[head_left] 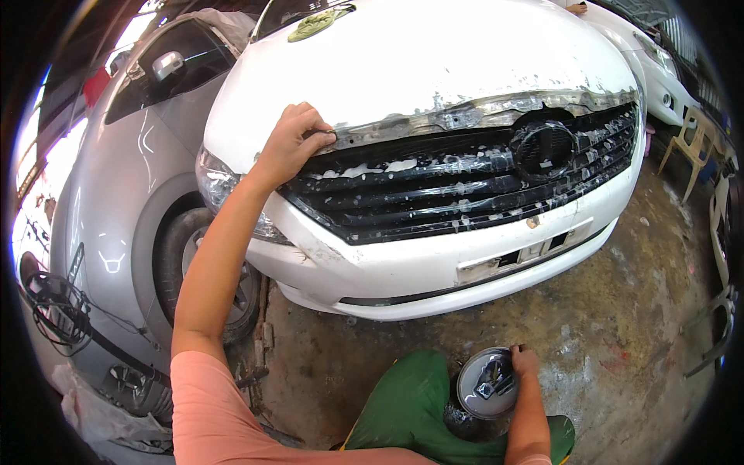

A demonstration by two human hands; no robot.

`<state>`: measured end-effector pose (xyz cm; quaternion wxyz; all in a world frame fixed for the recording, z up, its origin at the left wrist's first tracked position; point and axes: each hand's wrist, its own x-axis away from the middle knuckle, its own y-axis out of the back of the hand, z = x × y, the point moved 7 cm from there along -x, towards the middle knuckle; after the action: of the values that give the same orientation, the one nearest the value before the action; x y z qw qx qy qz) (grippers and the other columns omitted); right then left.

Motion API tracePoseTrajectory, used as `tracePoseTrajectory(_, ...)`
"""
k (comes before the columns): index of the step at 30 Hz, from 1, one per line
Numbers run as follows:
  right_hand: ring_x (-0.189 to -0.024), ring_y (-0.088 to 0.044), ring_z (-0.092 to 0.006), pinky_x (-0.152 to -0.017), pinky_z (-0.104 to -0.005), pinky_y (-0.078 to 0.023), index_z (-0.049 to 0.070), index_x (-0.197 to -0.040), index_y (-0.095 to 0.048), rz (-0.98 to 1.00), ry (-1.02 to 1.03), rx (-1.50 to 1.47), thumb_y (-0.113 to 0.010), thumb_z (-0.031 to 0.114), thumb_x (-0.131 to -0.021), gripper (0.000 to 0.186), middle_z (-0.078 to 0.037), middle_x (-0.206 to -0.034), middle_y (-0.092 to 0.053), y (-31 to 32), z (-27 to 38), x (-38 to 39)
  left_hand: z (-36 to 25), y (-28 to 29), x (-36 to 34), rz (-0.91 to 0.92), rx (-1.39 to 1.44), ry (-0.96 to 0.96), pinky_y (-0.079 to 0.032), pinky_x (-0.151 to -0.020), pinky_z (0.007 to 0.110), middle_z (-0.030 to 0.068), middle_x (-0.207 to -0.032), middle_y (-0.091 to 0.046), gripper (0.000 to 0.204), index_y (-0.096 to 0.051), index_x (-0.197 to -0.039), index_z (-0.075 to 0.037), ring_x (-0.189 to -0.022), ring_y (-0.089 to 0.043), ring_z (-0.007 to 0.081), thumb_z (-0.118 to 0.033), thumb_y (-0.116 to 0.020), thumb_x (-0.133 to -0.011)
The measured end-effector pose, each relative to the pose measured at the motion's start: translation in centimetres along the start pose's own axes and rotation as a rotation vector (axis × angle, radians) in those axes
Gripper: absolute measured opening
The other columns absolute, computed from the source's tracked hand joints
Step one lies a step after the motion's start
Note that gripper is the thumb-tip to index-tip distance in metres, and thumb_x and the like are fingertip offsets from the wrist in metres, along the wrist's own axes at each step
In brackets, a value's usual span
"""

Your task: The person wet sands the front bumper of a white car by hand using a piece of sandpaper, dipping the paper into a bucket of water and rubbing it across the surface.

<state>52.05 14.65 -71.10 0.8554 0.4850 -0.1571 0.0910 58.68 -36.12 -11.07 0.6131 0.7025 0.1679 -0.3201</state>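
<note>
My left hand (298, 138) is pinched closed at the front edge of the white car's hood (372, 70), near its left end. A thin dark edge shows at the fingertips, too small to name. Along that front edge runs a strip of worn, bare grey metal (457, 116). Below it, the black grille (434, 174) is splashed with whitish liquid. Low at the right, my right hand (525, 361) is closed over the rim of a round bucket (470, 407) of greyish liquid. Dark, shiny shapes show within the bucket. Part of my right fingers is hidden.
A silver car (116, 186) stands close on the left, beside coiled cables (58, 310). A green cloth (314, 25) lies on the hood. At right are a beige plastic chair (692, 147) and another white car (647, 58). The concrete floor (612, 310) is wet and stained.
</note>
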Motion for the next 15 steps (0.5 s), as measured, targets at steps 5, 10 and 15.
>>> tracePoseTrajectory(5, -0.112, -0.066, -0.0466, -0.098, -0.0522, -0.050, 0.003, -0.119, -0.071, 0.004, 0.002, -0.031, -0.054, 0.051, -0.094, 0.057, -0.028, -0.115, -0.070, -0.5, -0.3, -0.4, -7.0, -5.0, -6.4, -0.047, 0.038, -0.236, -0.046, -0.088, 0.039, 0.0081, -0.091, -0.064, 0.016, -0.069, -0.087, -0.006, -0.096, -0.057, 0.0287, -0.020, -0.078, -0.086)
tracePoseTrajectory(10, -0.113, -0.065, -0.0465, -0.099, -0.0525, -0.050, 0.003, -0.119, -0.071, 0.013, -0.014, -0.041, -0.052, 0.050, -0.094, 0.056, -0.029, -0.117, -0.069, -0.3, -0.2, 0.0, -6.2, -4.9, -5.2, -0.072, -0.018, -0.160, -0.047, -0.087, 0.039, 0.0072, -0.092, -0.065, 0.019, -0.068, -0.086, -0.006, -0.096, -0.058, 0.0287, -0.023, -0.077, -0.087)
tracePoseTrajectory(15, -0.110, -0.065, -0.0484, -0.096, -0.0535, -0.050, 0.002, -0.117, -0.071, -0.017, 0.010, -0.025, -0.052, 0.048, -0.093, 0.055, -0.031, -0.112, -0.069, -0.1, -0.1, 0.2, -7.4, -5.5, -6.2, -0.117, 0.022, -0.215, -0.047, -0.084, 0.040, 0.0070, -0.089, -0.065, 0.018, -0.069, -0.085, -0.007, -0.093, -0.059, 0.0286, -0.023, -0.077, -0.087)
